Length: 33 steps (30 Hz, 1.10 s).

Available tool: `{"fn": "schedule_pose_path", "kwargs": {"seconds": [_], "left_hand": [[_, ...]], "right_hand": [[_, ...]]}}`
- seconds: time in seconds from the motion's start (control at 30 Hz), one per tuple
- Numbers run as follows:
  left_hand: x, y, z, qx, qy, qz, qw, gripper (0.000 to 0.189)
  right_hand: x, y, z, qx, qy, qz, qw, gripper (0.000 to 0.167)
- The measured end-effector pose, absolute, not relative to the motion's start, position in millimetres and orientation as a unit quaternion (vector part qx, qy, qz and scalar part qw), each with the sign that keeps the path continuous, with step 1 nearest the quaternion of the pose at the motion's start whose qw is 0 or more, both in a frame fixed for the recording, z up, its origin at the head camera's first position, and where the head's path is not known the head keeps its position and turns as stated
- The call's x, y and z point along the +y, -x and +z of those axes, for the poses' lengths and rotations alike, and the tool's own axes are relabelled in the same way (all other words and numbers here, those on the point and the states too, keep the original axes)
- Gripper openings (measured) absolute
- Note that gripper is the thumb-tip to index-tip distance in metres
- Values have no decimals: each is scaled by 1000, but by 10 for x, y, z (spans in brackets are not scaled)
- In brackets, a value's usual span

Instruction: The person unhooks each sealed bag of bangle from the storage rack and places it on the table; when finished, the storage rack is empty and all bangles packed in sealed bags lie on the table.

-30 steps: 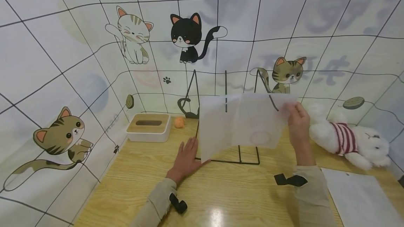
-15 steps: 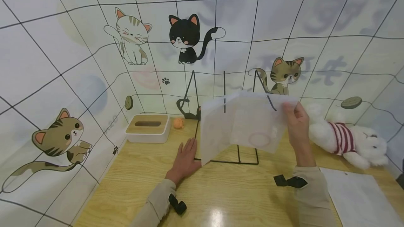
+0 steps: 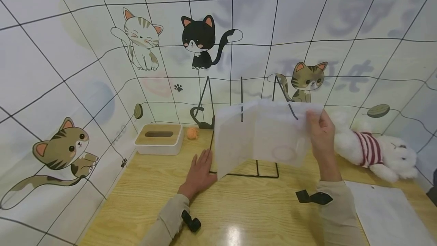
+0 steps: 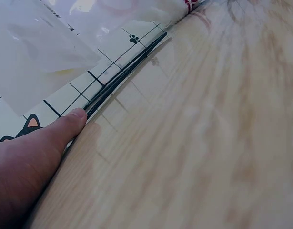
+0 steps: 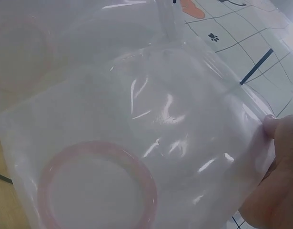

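A translucent plastic bag (image 3: 283, 132) hangs on a prong of a black wire rack (image 3: 268, 177). My right hand (image 3: 322, 134) pinches its upper right edge between thumb and fingers. A pale pink ring (image 5: 98, 148) shows low on this bag in the right wrist view; whether it is inside or printed cannot be told. To its left hangs a second translucent bag (image 3: 232, 139), slanting toward me, with a fainter ring. My left hand (image 3: 199, 175) lies flat on the table at the rack base's left front corner, fingers straight. In the left wrist view its thumb touches the base wire.
A white box with a slotted wooden lid (image 3: 159, 139) and an orange ball (image 3: 192, 133) stand at the back left. On the right lie a white plush toy (image 3: 379, 155) in a striped top and a white sheet (image 3: 389, 208). A cat-patterned wall rises behind the rack.
The bags have swung slightly, and the left one now angles more toward me than a second ago. Both hands stay nearly in place. The view has shifted a little.
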State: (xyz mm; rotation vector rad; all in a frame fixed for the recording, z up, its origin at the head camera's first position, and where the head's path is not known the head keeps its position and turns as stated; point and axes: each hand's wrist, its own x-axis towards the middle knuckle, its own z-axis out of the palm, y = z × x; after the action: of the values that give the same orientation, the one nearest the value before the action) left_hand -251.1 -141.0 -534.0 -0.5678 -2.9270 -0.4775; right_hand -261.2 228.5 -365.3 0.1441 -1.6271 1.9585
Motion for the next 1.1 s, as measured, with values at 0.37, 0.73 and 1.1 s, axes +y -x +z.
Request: {"fn": "schedule_pose_path", "kwargs": {"seconds": [0.37, 0.73, 1.1], "left_hand": [[-1408, 2501, -5355, -970, 174, -164, 36, 104], [-1410, 2501, -5363, -967, 174, -184, 32, 103], [-1415, 2501, -5363, -966, 177, -185, 42, 103]], "right_hand": [[2310, 2557, -3604, -627, -33, 728, 276, 14], [2361, 2525, -3602, -616, -49, 737, 274, 15], [2426, 2443, -3552, -615, -68, 739, 266, 21]]}}
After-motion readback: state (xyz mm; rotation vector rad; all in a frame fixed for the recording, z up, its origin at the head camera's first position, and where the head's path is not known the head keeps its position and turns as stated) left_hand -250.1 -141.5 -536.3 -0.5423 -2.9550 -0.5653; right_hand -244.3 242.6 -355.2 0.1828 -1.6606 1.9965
